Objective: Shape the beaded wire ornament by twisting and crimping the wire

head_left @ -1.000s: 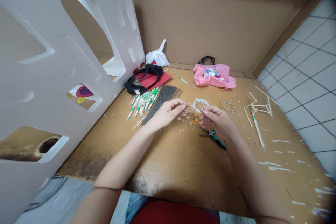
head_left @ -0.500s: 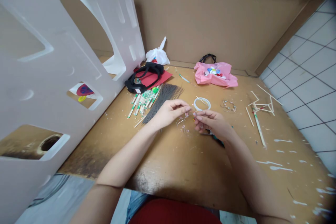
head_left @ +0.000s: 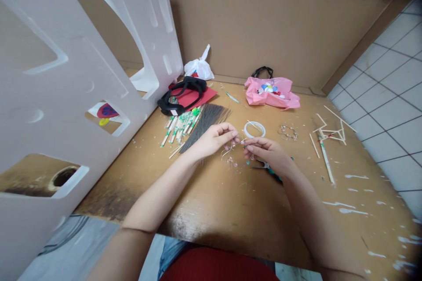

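Observation:
My left hand (head_left: 214, 140) and my right hand (head_left: 265, 153) pinch a thin bent wire (head_left: 229, 153) between their fingertips, above the middle of the wooden table. The wire carries small clear beads and curls down between my hands. Just beyond my right hand lies a white ring-shaped coil (head_left: 255, 129) with a thin stick across it. Teal-handled pliers (head_left: 265, 166) lie partly hidden under my right hand. A bundle of thin dark rods (head_left: 204, 125) lies close beyond my left hand.
Green-marked bamboo sticks (head_left: 180, 131) lie next to the rods, near a black strap (head_left: 181, 99) on red paper (head_left: 206, 95). Pink (head_left: 272, 94) and white (head_left: 199, 68) plastic bags stand at the back. A beaded wire loop (head_left: 288, 132) and a stick frame (head_left: 329, 131) lie right. A white board (head_left: 66, 66) stands left.
My hands have drawn closer together, and the wire now hangs nearer the table. My right hand has moved over the pliers and covers more of them.

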### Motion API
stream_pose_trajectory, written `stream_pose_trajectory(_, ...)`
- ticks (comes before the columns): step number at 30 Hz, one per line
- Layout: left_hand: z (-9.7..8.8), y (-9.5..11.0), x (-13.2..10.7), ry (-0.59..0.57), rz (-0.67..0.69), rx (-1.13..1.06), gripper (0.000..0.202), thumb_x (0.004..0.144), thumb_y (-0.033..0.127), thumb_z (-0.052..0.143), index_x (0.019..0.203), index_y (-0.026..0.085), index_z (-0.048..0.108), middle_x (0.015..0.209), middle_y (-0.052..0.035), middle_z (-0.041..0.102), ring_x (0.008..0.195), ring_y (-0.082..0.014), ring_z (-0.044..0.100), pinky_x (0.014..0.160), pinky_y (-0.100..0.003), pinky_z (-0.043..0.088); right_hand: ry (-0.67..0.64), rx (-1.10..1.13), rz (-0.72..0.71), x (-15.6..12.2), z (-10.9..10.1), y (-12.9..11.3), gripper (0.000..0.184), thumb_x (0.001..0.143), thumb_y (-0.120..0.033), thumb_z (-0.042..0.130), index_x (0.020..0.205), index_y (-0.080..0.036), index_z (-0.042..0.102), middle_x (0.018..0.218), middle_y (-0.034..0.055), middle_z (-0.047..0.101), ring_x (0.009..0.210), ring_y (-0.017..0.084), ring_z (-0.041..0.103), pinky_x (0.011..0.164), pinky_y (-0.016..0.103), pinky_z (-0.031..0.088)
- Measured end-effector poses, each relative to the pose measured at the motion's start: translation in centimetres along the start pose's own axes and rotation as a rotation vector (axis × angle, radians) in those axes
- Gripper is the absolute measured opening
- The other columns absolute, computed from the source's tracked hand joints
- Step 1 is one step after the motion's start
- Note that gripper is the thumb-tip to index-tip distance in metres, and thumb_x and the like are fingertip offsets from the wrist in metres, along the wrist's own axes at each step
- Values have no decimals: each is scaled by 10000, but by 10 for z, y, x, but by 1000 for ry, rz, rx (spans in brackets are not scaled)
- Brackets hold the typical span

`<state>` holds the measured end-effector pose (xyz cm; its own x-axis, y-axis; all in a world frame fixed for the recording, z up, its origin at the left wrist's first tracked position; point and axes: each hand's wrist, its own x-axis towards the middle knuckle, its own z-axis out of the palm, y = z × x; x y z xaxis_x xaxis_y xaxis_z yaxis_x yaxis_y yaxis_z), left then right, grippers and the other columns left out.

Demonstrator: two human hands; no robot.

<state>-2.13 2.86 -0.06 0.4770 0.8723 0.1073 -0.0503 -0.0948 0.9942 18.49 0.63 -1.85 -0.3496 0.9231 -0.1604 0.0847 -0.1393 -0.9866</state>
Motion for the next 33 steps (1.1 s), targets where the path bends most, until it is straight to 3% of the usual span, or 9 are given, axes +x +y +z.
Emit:
stream_pose_trajectory(9, -6, -3, 2, -2, -7, -10, 208, 823, 323, 563, 801, 116, 566, 758, -37, 614, 648, -86, 556, 592, -220, 442, -17, -42, -1, 0, 0, 3, 293, 758, -384, 646, 997, -216, 629, 789, 17, 682, 704, 144, 648, 678, 304, 496)
stream_pose_trajectory(28, -6, -2, 1, 25, 4, 7, 239, 810, 356, 574, 793, 118, 570, 775, -37, 617, 653, -82, 560, 571, -202, 445, -2, -69, 1, -1, 0, -2, 329, 793, -421, 592, 1055, -226, 632, 819, 32, 678, 717, 146, 632, 646, 294, 483)
stream_pose_trajectory(33, -6, -1, 1, 20, 0, 19, 237, 815, 352, 567, 794, 116, 572, 779, -40, 615, 665, -86, 563, 575, -204, 447, -6, -40, 2, -1, 1, -2, 336, 740, -371, 667, 1041, -230, 615, 862, 28, 685, 781, 158, 648, 721, 317, 487)
